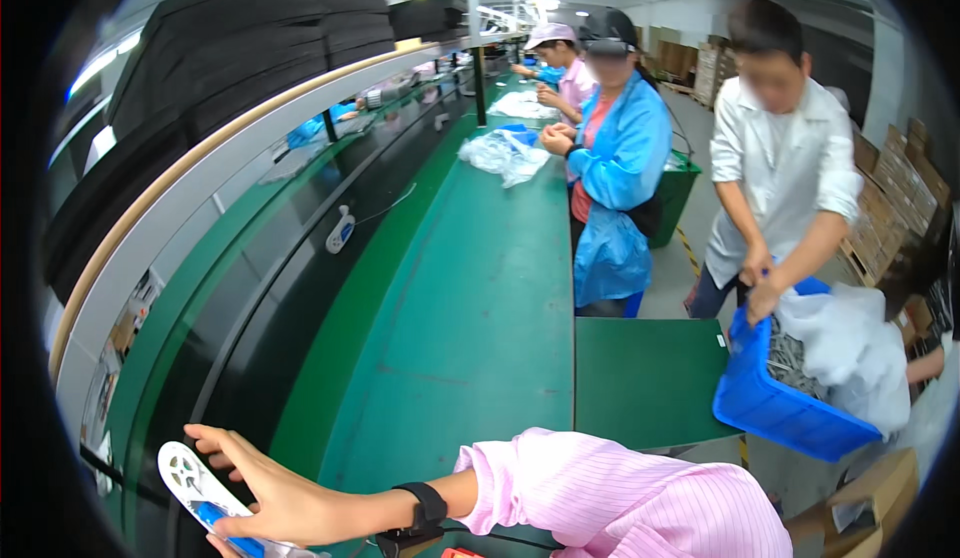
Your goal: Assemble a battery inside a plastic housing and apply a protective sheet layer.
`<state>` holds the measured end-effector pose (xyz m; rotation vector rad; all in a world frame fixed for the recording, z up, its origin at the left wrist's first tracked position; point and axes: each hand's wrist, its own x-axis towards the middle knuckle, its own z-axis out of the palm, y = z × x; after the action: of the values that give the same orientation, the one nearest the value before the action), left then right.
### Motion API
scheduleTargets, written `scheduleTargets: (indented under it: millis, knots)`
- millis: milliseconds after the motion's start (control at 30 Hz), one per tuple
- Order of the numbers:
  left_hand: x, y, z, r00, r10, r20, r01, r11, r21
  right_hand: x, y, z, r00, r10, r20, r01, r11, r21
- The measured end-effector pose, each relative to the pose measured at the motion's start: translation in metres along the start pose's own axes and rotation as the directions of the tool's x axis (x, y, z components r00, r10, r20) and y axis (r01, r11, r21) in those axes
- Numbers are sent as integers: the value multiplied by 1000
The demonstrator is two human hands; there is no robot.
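My right hand reaches left across the green conveyor belt, coming from a pink striped sleeve with a black wristband. It holds a white plastic reel with a blue strip near the bottom left edge, thumb below and fingers spread above it. My left hand is not in view.
A person in a blue coat stands by the belt beside clear plastic bags. At the right, a person in a white shirt grips a blue crate of metal parts. Black foam sheets are stacked on the upper shelf. Cardboard boxes stand at the far right.
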<state>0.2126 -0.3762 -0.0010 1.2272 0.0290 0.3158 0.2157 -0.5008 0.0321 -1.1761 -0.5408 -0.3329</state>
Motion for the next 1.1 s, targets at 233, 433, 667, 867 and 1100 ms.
scheduleTargets:
  millis: [233, 433, 667, 867, 1100]
  knots:
    - [-18, 9, 17, 958, 146, 246, -234, 895, 380, 13, 30, -17, 978, 176, 114, -199, 947, 250]
    - [-8, 7, 16, 916, 289, 278, -401, 676, 617, 22, 52, -10, 997, 77, -21, -71, 976, 207]
    - [73, -22, -29, 965, -79, 250, 3, 957, 291, 31, 54, -10, 977, -141, -159, 72, 923, -377]
    - [133, -119, -99, 926, -146, 349, 53, 964, 260, 23, 4, 13, 796, -415, -440, 261, 892, -368]
    - [148, -92, -106, 827, -280, 488, -79, 801, 593, 15, -26, 5, 781, -434, -449, 291, 889, -353]
